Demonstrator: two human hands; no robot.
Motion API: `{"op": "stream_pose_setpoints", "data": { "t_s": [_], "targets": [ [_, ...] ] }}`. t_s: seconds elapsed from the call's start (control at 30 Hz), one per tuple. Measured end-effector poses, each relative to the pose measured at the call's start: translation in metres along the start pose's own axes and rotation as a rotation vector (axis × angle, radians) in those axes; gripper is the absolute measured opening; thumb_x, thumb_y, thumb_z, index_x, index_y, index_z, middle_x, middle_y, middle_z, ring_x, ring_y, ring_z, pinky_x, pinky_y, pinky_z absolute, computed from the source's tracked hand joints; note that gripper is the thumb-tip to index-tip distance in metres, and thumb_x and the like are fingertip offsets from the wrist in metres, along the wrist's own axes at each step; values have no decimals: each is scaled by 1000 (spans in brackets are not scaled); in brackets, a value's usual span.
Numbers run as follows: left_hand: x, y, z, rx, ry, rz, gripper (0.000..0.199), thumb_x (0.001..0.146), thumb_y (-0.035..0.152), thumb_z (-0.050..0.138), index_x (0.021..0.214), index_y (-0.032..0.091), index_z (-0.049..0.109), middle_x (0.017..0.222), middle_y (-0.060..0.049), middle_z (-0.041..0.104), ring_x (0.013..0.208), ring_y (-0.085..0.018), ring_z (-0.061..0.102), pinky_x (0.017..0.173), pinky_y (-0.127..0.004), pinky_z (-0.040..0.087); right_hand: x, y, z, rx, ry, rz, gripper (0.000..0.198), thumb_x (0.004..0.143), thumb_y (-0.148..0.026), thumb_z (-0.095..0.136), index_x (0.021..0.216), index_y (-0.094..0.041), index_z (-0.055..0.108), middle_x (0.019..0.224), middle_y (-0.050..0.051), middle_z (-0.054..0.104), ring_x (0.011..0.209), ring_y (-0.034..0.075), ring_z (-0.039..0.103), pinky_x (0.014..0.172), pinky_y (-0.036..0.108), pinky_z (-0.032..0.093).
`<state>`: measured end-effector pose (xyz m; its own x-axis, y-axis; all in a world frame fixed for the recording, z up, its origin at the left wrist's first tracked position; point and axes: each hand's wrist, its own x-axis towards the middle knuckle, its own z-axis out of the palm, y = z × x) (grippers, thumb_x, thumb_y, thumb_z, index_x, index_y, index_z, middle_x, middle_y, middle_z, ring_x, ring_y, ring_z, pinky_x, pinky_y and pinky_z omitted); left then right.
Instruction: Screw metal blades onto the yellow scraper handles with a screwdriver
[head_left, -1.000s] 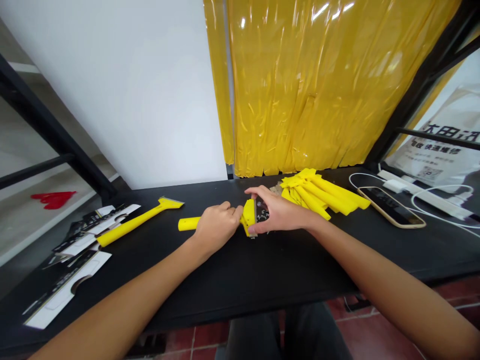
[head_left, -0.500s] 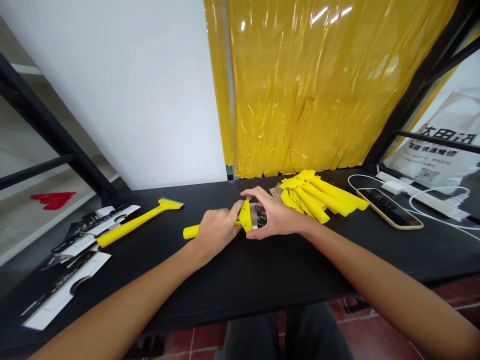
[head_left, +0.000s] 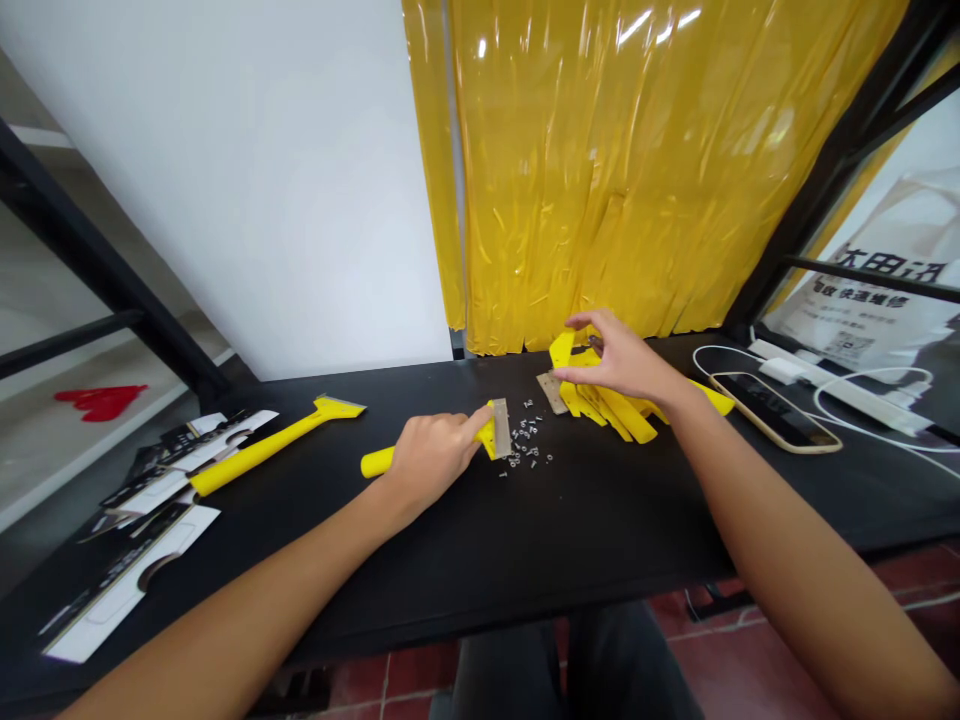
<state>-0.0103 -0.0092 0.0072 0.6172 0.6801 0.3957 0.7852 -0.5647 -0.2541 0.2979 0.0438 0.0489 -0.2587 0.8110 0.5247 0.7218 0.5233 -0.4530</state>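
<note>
My left hand (head_left: 435, 455) is closed around the handle of a yellow scraper (head_left: 379, 462), its index finger lying along the head. A metal blade (head_left: 502, 428) shows at the scraper's right end. Beside that blade, many small screws and nuts (head_left: 525, 440) are scattered on the black table. Over the left end of a pile of yellow scraper parts (head_left: 622, 412), my right hand (head_left: 611, 360) has its thumb and fingers around a flat yellow plastic piece (head_left: 561, 350). A stack of metal blades (head_left: 552, 392) lies under it, partly hidden.
Another yellow scraper (head_left: 274, 450) lies on the left, by black-and-white cardboard sleeves (head_left: 131, 580). A phone (head_left: 776, 410), white cables and a power strip (head_left: 814, 375) are at the right. A white panel (head_left: 262, 190) and yellow plastic curtain (head_left: 600, 180) stand behind.
My right hand has left the scraper head and moved right and back to the yellow pile. The blade and loose screws now show. My left hand has kept its hold.
</note>
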Motion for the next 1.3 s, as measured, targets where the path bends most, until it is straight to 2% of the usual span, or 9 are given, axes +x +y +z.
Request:
{"op": "stream_pose_setpoints", "data": {
  "t_s": [0.1,0.23,0.37,0.53,0.63,0.7,0.83,1.07,1.3],
  "targets": [
    [0,-1,0,-16,-26,8,42,89,18,59,130,26,59,79,-1,73,67,-20,67,51,-29,32,0,14,-9,-120,-125,24,69,70,-62,75,124,-23,56,126,12,59,113,33,60,97,46,48],
    [2,-2,-1,-10,-56,-3,43,89,19,60,132,26,59,80,-1,73,68,-20,67,51,-29,32,-1,16,1,-232,-246,20,72,68,-65,74,124,-23,58,127,11,59,103,32,64,90,45,50],
    [3,-2,-4,-4,-67,-9,43,89,19,59,132,25,59,83,-2,74,70,-20,68,52,-28,33,-2,18,21,-334,-315,11,76,65,-67,75,125,-23,59,127,12,60,95,33,67,81,45,52],
    [3,-2,-3,11,-60,2,44,89,17,58,132,25,59,83,-3,74,69,-20,68,52,-28,34,-6,20,28,-388,-340,22,61,73,-59,71,120,-20,66,133,16,59,100,38,67,86,51,52],
    [3,-2,-1,10,-39,6,43,89,17,59,131,25,59,81,-2,73,69,-20,67,52,-28,35,-7,0,24,-269,-274,-52,55,78,-56,69,122,-22,66,137,14,57,107,36,65,94,51,50],
    [3,-3,0,4,-24,3,40,89,18,58,128,25,61,81,-2,73,69,-19,67,52,-28,36,-9,-21,25,-103,-280,-199,51,83,-53,66,127,-27,62,141,8,55,118,31,62,101,44,48],
    [2,-3,2,-7,-3,-11,33,93,20,56,124,26,62,81,-1,73,68,-19,67,52,-27,37,-14,-52,42,1,-341,-359,47,83,-40,70,127,-31,61,136,3,59,113,24,64,97,38,51],
    [0,1,6,-106,15,2,38,91,17,56,127,28,63,84,0,75,70,-17,68,54,-25,40,-15,-46,65,-22,-324,-421,21,95,-24,55,111,-27,69,116,2,71,105,20,67,91,34,52],
    [0,0,5,-101,32,-1,38,92,16,54,127,27,64,81,0,73,68,-17,67,52,-26,38,-13,-41,57,151,-257,-402,24,98,-32,50,109,-31,72,114,-2,75,106,18,69,95,35,53]
  ]
}}
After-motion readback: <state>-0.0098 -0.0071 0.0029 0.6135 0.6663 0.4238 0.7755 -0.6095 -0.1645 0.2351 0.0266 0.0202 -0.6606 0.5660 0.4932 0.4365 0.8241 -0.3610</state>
